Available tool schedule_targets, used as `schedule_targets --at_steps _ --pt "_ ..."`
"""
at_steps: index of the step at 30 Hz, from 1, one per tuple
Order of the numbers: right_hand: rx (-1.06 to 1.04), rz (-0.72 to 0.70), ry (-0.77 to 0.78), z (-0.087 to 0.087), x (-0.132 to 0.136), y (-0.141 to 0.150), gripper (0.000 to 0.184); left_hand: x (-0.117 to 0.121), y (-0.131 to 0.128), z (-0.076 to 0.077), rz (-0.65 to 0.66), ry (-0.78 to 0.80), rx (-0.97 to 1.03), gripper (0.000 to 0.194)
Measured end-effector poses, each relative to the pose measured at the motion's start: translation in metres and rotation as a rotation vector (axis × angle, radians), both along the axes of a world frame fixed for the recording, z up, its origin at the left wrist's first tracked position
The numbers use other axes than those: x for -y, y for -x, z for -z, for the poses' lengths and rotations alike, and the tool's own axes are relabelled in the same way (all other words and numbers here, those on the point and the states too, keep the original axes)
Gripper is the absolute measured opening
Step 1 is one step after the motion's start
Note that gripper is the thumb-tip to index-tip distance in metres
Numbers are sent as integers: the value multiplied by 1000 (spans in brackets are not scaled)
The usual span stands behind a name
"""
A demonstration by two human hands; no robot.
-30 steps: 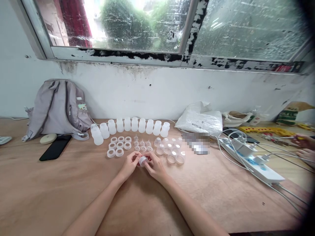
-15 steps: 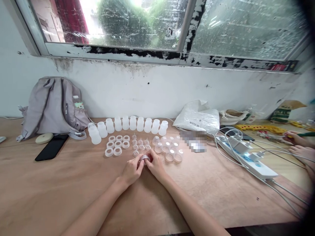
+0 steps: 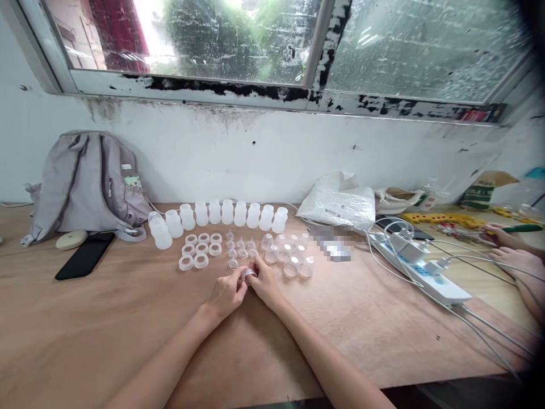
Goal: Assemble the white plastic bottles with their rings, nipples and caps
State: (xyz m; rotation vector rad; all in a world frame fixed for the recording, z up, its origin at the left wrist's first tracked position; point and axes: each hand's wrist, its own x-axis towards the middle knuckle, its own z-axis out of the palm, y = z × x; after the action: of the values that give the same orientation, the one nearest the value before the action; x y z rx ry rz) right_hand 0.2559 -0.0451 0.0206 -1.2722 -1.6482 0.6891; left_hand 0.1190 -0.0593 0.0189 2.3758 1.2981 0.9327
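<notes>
Both my left hand and my right hand are closed around a small whitish bottle collar ring, low over the table. Fingers cover much of it, and I cannot tell whether a nipple sits inside. Just beyond my hands are several clear bottle nipples in short rows. Left of them lie more white collar rings. On the right stand several clear domed caps. Behind all these, frosted white baby bottles form a curved row; the leftmost one leans on another piece.
To the left are a grey backpack, a black phone and a round cream case. At right lie a white plastic bag and a power strip with trailing cables. Another person's hands work at the far right.
The whole view has shifted slightly, so things appear a little further left. My hands keep hold of the ring in nearly the same pose. The other person's green-handled tool shows more.
</notes>
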Motion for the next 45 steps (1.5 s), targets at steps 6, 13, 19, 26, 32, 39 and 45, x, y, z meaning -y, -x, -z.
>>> schedule_targets --at_steps 6,13,19,26,32,39,45 --pt "-10 15 1 -1 0 1 11 -1 1 0 -1 -4 -30 31" --pt "14 32 -21 2 0 4 11 -1 0 -4 -118 37 -100 26" --pt "87 -10 -86 0 3 4 8 2 0 -9 -216 106 -82 22" --pt "72 -48 -92 -7 8 6 5 -2 4 -8 -212 114 -16 22" --pt "65 -34 -84 -7 9 6 7 -2 5 -8 -183 124 17 23" --pt "58 -16 -103 -6 11 7 3 -4 5 -9 -121 148 137 21" --pt "80 -68 -128 -5 12 5 18 -3 5 -10 -126 150 167 24"
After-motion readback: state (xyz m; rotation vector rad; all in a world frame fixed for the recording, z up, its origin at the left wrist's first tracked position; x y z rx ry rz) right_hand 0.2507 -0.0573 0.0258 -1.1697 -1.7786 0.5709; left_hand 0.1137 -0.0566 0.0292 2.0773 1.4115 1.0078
